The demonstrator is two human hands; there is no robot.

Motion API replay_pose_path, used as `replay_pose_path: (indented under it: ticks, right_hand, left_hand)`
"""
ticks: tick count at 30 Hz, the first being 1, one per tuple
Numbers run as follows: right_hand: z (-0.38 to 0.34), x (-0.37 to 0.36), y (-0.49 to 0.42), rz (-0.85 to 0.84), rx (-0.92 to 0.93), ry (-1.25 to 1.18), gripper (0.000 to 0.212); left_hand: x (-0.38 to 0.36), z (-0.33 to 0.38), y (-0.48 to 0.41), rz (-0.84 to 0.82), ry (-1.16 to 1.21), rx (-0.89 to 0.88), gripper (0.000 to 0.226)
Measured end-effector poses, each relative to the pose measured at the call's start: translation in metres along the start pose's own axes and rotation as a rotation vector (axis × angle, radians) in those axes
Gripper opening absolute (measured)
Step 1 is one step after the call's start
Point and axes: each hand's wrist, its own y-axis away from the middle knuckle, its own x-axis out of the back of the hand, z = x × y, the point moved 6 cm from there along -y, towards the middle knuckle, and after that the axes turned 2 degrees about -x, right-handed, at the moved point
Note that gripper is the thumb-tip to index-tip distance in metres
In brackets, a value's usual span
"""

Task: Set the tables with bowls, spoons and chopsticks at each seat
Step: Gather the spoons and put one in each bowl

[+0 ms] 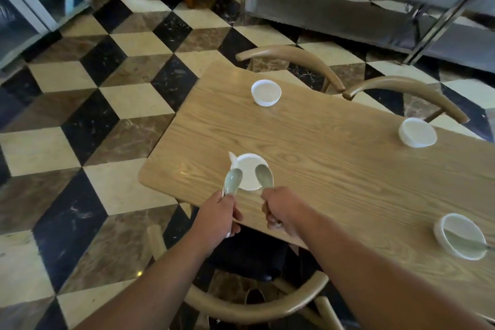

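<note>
Four white bowls stand on the wooden table (334, 163): a near-left bowl (247, 171), a far-left bowl (266, 92), a far-right bowl (417, 132) and a near-right bowl (459, 236) with a spoon lying in it. My left hand (218, 215) grips a pale green spoon (232, 181) at the near-left bowl's left rim; more white handles show in that hand. My right hand (281, 211) grips another pale green spoon (264, 175), its scoop over the same bowl's right side.
A wooden chair with a black seat (257, 300) stands right below my arms at the table's near edge. Two curved chair backs (289, 57) line the far side. A steel shelf unit (361, 8) stands beyond, on a checkered tile floor (93, 115).
</note>
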Motion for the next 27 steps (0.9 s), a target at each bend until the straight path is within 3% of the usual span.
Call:
replay_pose_path:
  ticks: [3,13,19,27]
  right_hand:
    - [-0.012,0.010,-0.023,-0.045,-0.028,0.056,0.015]
    - [-0.045,0.027,-0.083,-0.034,0.066,0.592,0.019]
    - [-0.048,0.029,-0.098,-0.023,0.064,0.810,0.039]
    - [-0.056,0.034,-0.130,0.131,0.093,0.750,0.044]
  left_hand:
    - [0.011,-0.004,-0.004,0.019,-0.034,0.018,0.024]
    - [0.026,0.004,-0.030,0.111,-0.080,0.084,0.028]
    - [0.026,0.009,-0.033,0.085,-0.079,0.090,0.025]
    - [0.059,0.022,-0.049,0.047,-0.141,0.068,0.025]
